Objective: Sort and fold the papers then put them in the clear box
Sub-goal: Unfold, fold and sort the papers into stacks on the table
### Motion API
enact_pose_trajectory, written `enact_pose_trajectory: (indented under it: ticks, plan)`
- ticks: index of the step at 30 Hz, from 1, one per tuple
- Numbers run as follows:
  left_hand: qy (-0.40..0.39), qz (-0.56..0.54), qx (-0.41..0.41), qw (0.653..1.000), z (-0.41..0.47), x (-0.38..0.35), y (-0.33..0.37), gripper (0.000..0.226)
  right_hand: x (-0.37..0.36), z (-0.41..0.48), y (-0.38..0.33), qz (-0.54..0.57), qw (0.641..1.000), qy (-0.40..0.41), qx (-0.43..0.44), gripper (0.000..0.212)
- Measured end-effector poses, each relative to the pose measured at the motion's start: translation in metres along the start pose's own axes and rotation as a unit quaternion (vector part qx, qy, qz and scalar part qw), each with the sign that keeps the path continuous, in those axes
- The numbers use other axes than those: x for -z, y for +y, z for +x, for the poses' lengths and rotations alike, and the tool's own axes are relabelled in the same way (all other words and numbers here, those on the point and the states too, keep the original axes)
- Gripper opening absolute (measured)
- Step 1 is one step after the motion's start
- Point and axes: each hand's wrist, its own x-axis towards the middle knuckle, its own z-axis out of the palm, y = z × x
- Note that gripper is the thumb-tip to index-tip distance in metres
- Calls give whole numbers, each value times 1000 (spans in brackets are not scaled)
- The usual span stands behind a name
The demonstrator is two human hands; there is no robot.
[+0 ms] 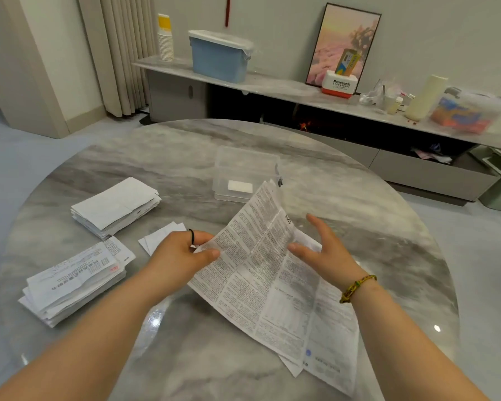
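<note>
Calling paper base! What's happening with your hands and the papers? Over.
Left hand pinches printed sheet edge; right hand open over it. Clear box holds one folded paper. Stacks lie left, out of the way.

A white sheet (272,270) dense with black type, a grey-and-white marbled table (185,157), a clear box (245,166), a pale-blue, white-lidded tub (219,60).

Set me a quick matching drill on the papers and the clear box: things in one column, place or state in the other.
Things:
1. large printed sheet
2. clear box
3. white-faced stack
4. printed stack

Place or state:
a. at left, nearest the person, print facing up
b. holds one small white folded piece
c. unfolded, pinched by the left hand
d. at left, farther back, blank face up

Pairs: 1-c, 2-b, 3-d, 4-a
</note>
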Motion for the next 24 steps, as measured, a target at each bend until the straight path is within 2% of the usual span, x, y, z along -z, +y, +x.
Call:
enact_pose_trajectory:
  ticks: [2, 5, 9, 14, 18, 19, 22, 24]
  plan:
    - [-5, 5, -18, 1000, -3, 5, 4, 29, 0, 0, -4, 36, 999, -2, 10, 73]
    - [28, -3, -31, 999, -9, 7, 6, 31, -6, 1, -8, 57, 998, -21, 9, 69]
    - [75, -20, -40, 996, -13, 4, 7, 32, -10, 2, -11, 89, 995, -41, -10, 35]
    - [111, -31, -47, 992, -12, 5, 10, 31, -8, 2, -1, 83, 991, -93, -57, 6]
    - [145, -100, -30, 984, -7, 8, 8, 23, -3, 0, 3, 95, 986, -114, -81, 27]
    - [151, -115, -21, 982, -6, 9, 7, 27, -1, 0, 3, 115, 984, -109, -82, 27]
    - [129, -136, 12, 982, -3, 11, 3, 60, 2, -2, -1, 176, 979, -73, -76, 20]
    - [111, -159, 28, 981, -5, 11, 2, 70, 4, -5, -3, 221, 971, -49, -71, 19]
